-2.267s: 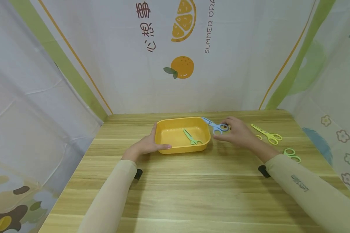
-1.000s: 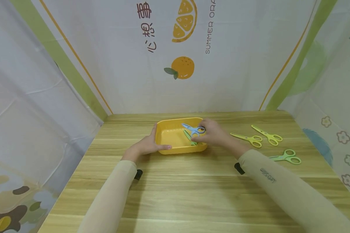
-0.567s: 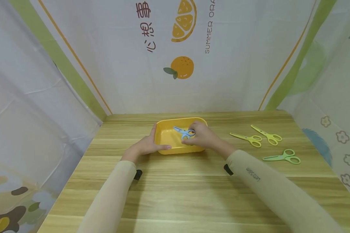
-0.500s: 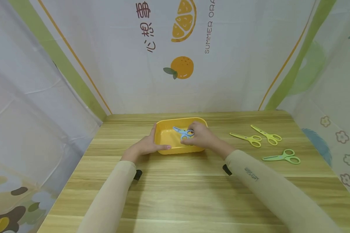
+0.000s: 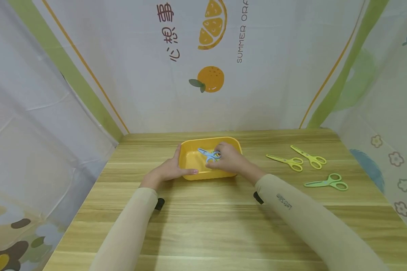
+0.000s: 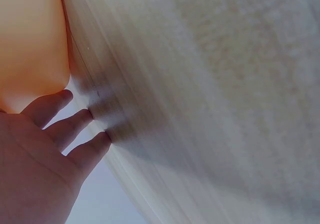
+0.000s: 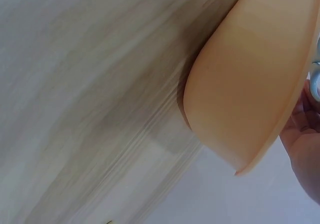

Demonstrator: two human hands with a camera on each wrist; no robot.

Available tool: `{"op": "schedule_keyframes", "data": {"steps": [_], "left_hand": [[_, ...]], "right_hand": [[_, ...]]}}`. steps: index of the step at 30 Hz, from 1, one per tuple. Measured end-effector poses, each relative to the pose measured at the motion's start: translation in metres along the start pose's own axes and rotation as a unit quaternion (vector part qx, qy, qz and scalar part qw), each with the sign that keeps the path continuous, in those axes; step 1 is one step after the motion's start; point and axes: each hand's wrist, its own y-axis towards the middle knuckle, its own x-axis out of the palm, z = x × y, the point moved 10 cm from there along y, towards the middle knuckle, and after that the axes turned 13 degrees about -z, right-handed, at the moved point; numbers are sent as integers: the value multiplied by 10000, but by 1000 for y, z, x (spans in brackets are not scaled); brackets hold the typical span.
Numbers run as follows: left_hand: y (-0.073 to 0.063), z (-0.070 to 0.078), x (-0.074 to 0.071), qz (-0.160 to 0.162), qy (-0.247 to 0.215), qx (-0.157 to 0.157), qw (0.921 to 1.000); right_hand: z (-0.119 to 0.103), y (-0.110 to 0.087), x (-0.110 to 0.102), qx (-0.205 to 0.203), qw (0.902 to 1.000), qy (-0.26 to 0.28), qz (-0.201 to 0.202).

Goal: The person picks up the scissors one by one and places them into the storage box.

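Note:
My right hand (image 5: 231, 159) is over the right part of a yellow plastic bin (image 5: 190, 176), pinching blue scissors (image 5: 207, 153) by the handles. Their blades point left. In the right wrist view, a blue handle loop (image 7: 315, 84) shows beside the fingers, past the bin's wall (image 7: 245, 79). My left hand (image 5: 167, 169) spans the bin's near left corner, thumb along the front rim and a finger up the left side. The left wrist view has the other fingers (image 6: 67, 129) spread and fairly straight, by the bin's outer wall and the tabletop.
Right of the bin lie two yellow scissors (image 5: 286, 162) (image 5: 310, 156), with green scissors (image 5: 327, 183) nearer me. The wooden table (image 5: 203, 226) reaches back to a printed white curtain (image 5: 257, 94), with more curtain at both sides.
My right hand has carried the blue scissors leftward from beside the bin to over its inside. The green scissors seen earlier in the bin are now hidden by that hand. My left hand stays put.

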Motion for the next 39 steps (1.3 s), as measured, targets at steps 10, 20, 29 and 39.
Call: {"op": "schedule_keyframes", "data": {"steps": [10,20,29,39], "left_hand": [[-1,1,1,-61,-29,-9,10000],[1,-2,0,-31,77,-20,10000],[4,-3,0,-6,101,-15,9999],[1,-1,1,-41,86,-71,9999]], "right_hand": [[-1,3,9,85,9998,32,-151],[-1,10,15,235,9993,-24,-281],[0,12,17,474,9978,60,-461],[-1,5,16,718,9960,263,-469]]}}
